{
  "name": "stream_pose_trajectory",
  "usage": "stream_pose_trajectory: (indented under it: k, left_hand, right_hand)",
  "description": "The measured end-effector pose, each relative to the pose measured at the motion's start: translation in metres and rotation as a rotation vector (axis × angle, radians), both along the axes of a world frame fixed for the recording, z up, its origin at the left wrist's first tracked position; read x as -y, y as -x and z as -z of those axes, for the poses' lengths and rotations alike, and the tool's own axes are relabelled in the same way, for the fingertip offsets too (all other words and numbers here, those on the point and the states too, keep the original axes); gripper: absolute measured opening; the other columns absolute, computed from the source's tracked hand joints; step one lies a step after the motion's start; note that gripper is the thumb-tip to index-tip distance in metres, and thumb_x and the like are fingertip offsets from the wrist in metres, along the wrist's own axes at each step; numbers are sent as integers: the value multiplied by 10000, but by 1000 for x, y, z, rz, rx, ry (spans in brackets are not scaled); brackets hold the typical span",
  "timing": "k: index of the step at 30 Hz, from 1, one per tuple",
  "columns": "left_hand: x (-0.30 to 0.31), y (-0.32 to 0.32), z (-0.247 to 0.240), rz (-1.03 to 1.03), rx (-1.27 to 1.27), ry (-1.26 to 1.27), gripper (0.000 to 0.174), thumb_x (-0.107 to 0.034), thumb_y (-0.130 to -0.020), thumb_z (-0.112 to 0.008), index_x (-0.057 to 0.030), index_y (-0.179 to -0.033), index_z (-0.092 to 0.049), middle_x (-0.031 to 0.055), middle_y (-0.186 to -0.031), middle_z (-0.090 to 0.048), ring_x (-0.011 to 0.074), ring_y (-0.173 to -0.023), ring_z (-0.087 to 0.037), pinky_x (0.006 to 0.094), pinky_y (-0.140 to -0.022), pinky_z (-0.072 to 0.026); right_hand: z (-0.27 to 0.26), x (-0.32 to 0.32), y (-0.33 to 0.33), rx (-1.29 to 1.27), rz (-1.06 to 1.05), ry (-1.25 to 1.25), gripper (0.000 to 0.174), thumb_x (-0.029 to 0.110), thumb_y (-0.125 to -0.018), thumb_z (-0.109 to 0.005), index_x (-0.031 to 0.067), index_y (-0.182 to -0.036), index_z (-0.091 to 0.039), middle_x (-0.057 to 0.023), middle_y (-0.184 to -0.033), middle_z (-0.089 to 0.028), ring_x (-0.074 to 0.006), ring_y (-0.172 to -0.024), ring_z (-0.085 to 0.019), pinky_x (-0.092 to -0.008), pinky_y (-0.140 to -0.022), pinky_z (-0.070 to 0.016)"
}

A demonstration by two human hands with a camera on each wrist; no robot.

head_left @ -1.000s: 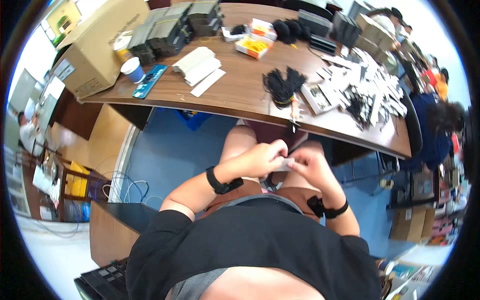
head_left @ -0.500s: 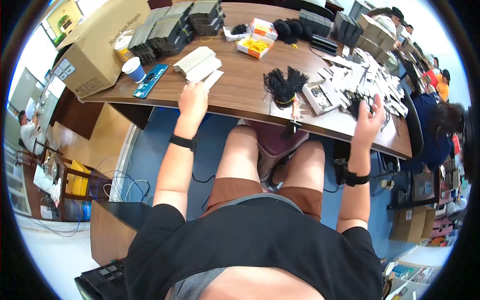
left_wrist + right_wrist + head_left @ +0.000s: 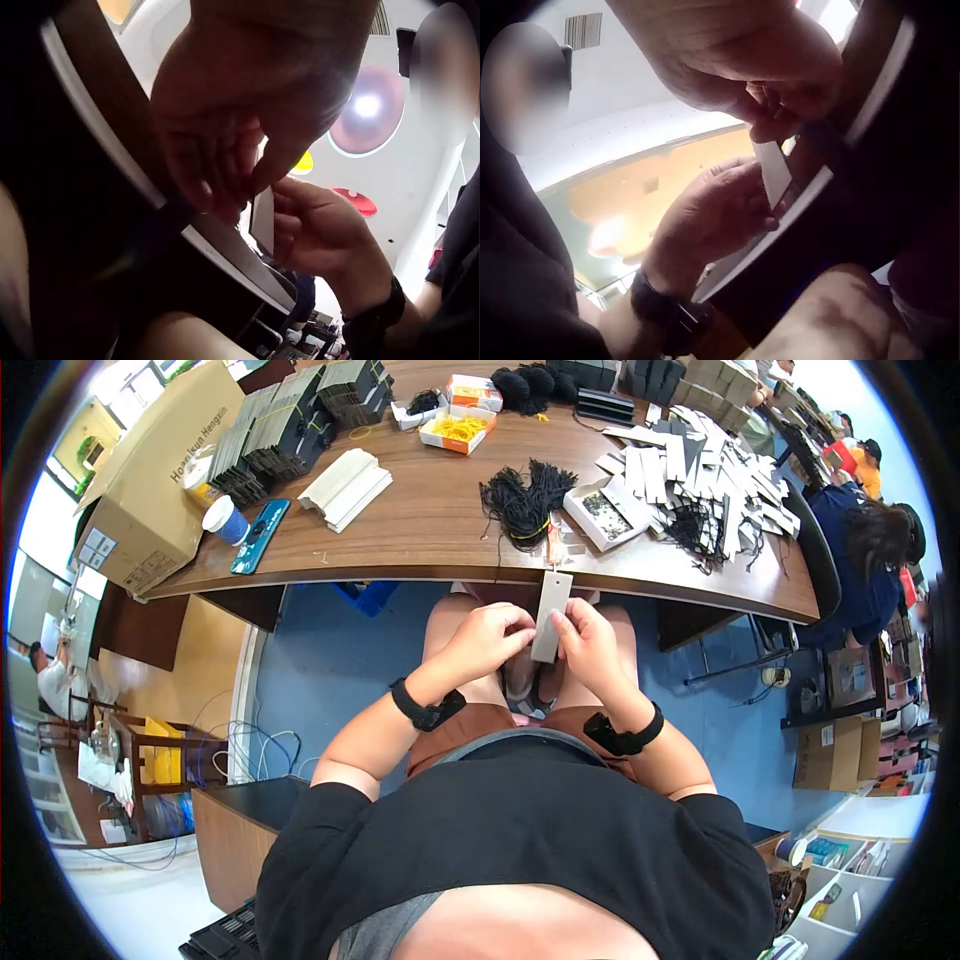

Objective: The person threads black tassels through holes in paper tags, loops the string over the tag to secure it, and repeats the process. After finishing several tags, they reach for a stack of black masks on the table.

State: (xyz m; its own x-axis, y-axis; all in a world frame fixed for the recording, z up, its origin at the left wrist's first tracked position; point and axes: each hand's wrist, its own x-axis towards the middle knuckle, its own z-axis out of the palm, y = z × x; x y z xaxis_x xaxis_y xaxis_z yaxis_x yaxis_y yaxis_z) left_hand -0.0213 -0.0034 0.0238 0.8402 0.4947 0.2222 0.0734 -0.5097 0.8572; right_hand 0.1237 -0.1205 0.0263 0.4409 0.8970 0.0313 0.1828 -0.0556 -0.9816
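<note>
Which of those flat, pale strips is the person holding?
The pale strip pinched in the right hand. It's the only one lifted: the others lie on the table in a stack and a messy pile.

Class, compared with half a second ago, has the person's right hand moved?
Yes: against the table, the right hand has come back past the near edge, toward the person and leftward.

On the worktop (image 3: 430, 530), a carton (image 3: 150, 490) stands leftmost, then a cup (image 3: 226, 520), a phone (image 3: 262, 537) and a strip stack (image 3: 346, 490). Behind and right sits a rubber-band box (image 3: 478, 444). Nearer the front, a cord bundle (image 3: 527, 502), a tray (image 3: 582, 522) and a strip heap (image 3: 690, 470) run left to right. Before the worktop, a tag (image 3: 550, 618) is between left grip (image 3: 490, 642) and right grip (image 3: 592, 644).
</note>
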Motion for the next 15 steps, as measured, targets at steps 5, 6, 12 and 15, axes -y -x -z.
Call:
stream_pose_trajectory:
  k: [5,6,12,15]
  left_hand:
    - [-6,-21,19,-102,130,132,204,-134,-839,-622,29,-961,-641,80,-820,-628,106,-704,-579,257,-626,-472]
    - [-6,-25,20,-100,128,137,203,-138,-844,-620,30,-956,-640,74,-809,-629,101,-685,-576,254,-613,-471]
    - [-9,-43,26,-258,106,67,164,-137,-843,-619,19,-881,-652,46,-687,-631,95,-592,-567,246,-543,-452]
    - [-12,-46,11,-341,147,-133,164,-146,-812,-620,15,-808,-651,122,-710,-640,194,-607,-590,306,-569,-463]
  right_hand:
    - [35,3,-10,259,49,43,157,135,-879,-569,1,-955,-595,-142,-768,-636,-189,-672,-608,-313,-614,-467]
    - [34,1,-10,181,43,43,156,137,-876,-570,6,-958,-597,-156,-777,-637,-221,-690,-624,-325,-619,-470]
    - [18,-5,-19,438,57,218,204,246,-863,-584,52,-900,-638,-176,-800,-638,-333,-746,-630,-402,-645,-485]
    - [-20,-7,-23,760,151,235,255,318,-850,-587,74,-824,-656,-155,-764,-639,-351,-727,-617,-428,-649,-486]
